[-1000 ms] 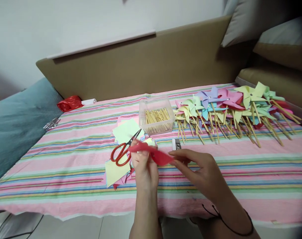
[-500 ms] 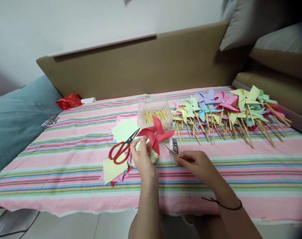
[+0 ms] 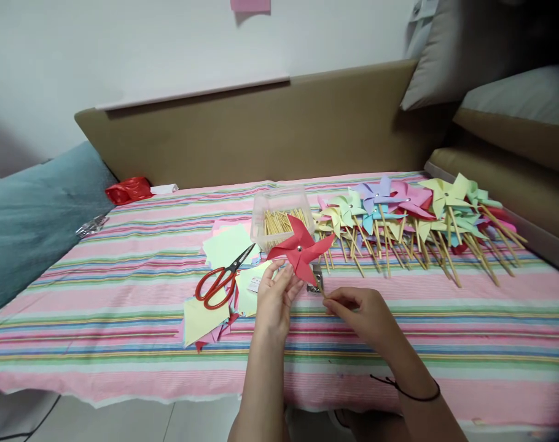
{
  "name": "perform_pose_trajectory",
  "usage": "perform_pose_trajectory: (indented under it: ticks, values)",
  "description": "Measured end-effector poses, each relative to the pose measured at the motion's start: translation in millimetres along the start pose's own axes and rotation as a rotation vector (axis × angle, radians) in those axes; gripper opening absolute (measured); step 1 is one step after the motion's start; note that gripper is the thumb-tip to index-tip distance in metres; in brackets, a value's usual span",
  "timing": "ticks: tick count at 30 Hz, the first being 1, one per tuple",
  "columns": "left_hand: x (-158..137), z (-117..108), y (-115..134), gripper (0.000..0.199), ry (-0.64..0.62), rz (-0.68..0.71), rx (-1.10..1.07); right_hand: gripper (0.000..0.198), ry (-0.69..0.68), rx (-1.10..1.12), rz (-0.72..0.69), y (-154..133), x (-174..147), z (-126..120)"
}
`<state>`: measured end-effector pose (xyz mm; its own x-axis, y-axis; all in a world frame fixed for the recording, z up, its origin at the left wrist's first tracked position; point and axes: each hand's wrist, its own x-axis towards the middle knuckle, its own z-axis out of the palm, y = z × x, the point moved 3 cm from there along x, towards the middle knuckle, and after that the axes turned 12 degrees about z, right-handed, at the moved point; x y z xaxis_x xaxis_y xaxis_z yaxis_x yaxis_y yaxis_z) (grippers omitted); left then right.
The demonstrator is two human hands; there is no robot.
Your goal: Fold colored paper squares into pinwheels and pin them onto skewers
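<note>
A red paper pinwheel (image 3: 302, 248) on a thin wooden stick is held above the striped cloth. My right hand (image 3: 357, 310) pinches the lower end of the stick between thumb and fingers. Just below and left of the blades is my left hand (image 3: 277, 294), its fingers half curled and apart, close against the lower blades. Whether those fingertips touch the paper I cannot tell. Red-handled scissors (image 3: 218, 283) lie left of my left hand on paper sheets (image 3: 206, 320). Behind the pinwheel, a clear plastic box (image 3: 286, 199) contains wooden sticks (image 3: 277, 222).
Finished pinwheels (image 3: 411, 199) in several colours are piled at the right. Light green paper (image 3: 228, 245) lies left of the box. A small container of metal pieces (image 3: 315, 282) sits behind the stick. A red plastic bag (image 3: 128, 190) and blue cushion (image 3: 44, 209) are leftward.
The pinwheel has shifted slightly right in view and its blades have turned. My left hand has moved up and right beneath it. My right hand still pinches the stick.
</note>
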<state>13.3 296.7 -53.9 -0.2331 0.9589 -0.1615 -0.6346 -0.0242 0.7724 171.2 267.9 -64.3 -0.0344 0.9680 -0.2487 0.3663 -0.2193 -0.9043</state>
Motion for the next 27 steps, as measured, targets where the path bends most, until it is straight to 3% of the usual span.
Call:
perform_pose_trajectory:
  ticks: [6, 10, 16, 22, 24, 27]
  values:
    - [-3.3, 7.2, -4.2, 0.044, -0.095, -0.041, 0.057, 0.020, -0.013, -0.039, -0.013, 4.4, -0.2, -2.2]
    - [-5.1, 9.9, -5.7, 0.045, -0.101, 0.012, 0.136, 0.020, -0.025, -0.042, -0.019, 3.5, -0.7, -1.6]
    - [0.3, 2.5, 1.2, 0.045, 0.061, 0.255, 0.226, 0.024, -0.002, -0.010, 0.022, 4.2, 0.3, -6.1]
    - [5.9, -7.4, 10.3, 0.043, 0.142, 0.374, 0.220, 0.027, 0.006, 0.005, 0.034, 6.6, -2.6, -12.5]
    - [5.2, -6.9, 10.7, 0.044, 0.124, 0.378, 0.214, 0.026, 0.010, 0.007, 0.027, 6.0, -3.4, -13.0]
    - [2.5, 0.4, 7.1, 0.052, -0.003, 0.309, 0.202, 0.026, 0.004, 0.028, 0.016, 4.6, -3.0, -11.2]
